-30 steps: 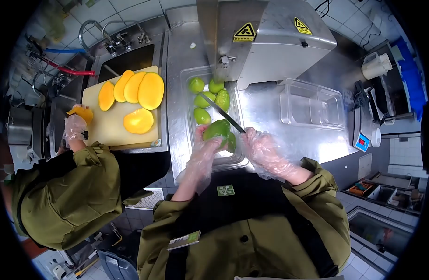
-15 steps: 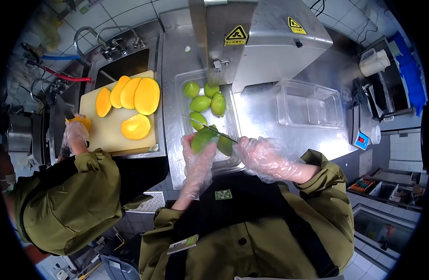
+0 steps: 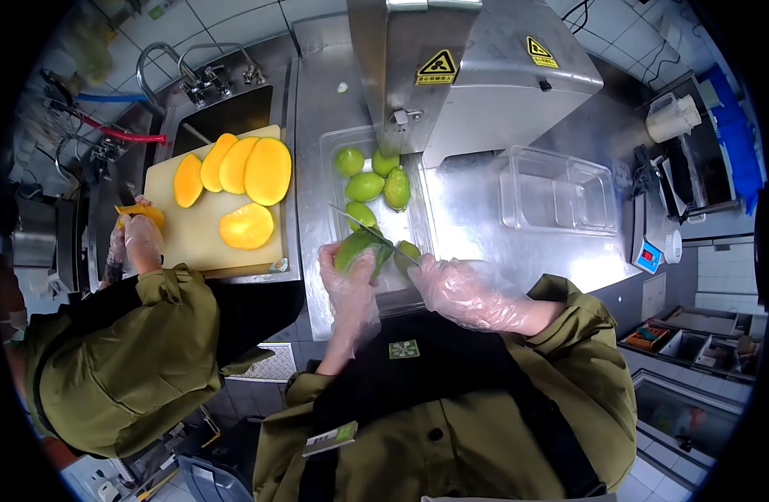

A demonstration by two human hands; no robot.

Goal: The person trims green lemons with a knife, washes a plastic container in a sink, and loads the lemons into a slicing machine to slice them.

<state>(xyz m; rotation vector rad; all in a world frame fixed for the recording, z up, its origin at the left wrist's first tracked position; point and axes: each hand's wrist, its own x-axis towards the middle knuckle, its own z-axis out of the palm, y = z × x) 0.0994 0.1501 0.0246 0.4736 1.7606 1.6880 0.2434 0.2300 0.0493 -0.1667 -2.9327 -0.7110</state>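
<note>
My left hand (image 3: pixel 348 280), in a clear plastic glove, is wrapped round a green citrus fruit (image 3: pixel 348 248) above the clear tub (image 3: pixel 328 171). In my gloved right hand (image 3: pixel 460 289) is a knife (image 3: pixel 386 240), its blade pointing left and away from me across the fruit's far side. A dark green patch shows on the fruit beside the blade; whether it is loose peel I cannot tell. Another green fruit (image 3: pixel 407 253) lies between my hands, close to the knife. Farther back in the tub are several whole green citrus fruits (image 3: pixel 364 187).
A co-worker's gloved hand (image 3: pixel 142 238) holds a mango piece at my left, beside a cutting board (image 3: pixel 179 243) with mango pieces (image 3: pixel 267 171). Beyond the tub stands a steel machine (image 3: pixel 502 92). To the right are a clear container (image 3: pixel 560 219) and a scale (image 3: pixel 648 253).
My left hand has turned a little and shifted slightly left, and the fruit in it shows more of its dark green patch. The knife stays across the fruit. The whole view has shifted slightly.
</note>
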